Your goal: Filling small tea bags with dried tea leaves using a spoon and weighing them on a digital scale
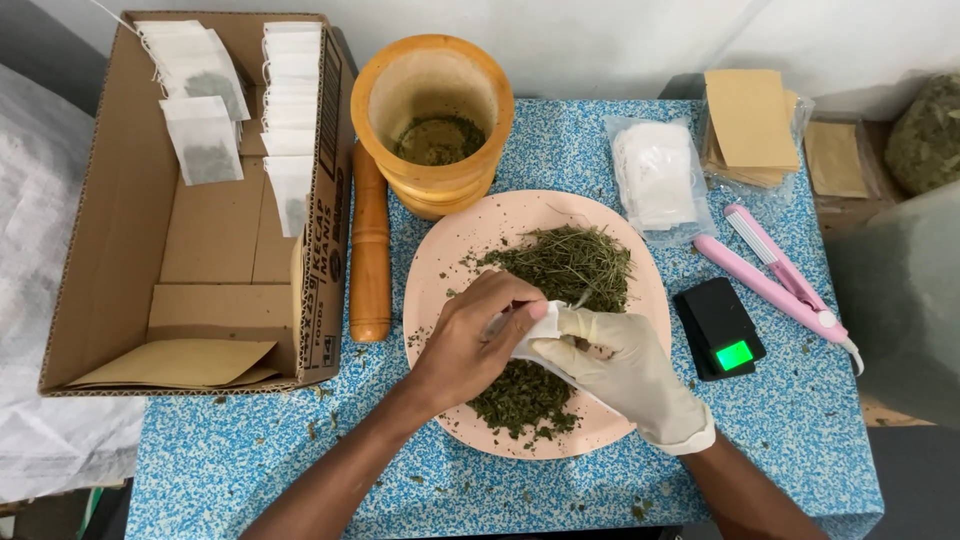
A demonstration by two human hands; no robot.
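While bare left hand (470, 340) pinches small white bag (535, 325) over pink plate (440, 250), gloved right hand (620, 365) grips its mouth: filling step; next likely needs dried herbs (570, 262) scooped in.

An open cardboard box (215, 235) holding filled white tea bags (203, 140) sits at the blue speckled table's (250, 450) left edge. Beside it lie a wooden pestle (370, 250) and wooden mortar (432, 120). Toward the right edge: a black pocket scale (720, 328), pink sealing iron (780, 275), brown paper pouches (752, 122).
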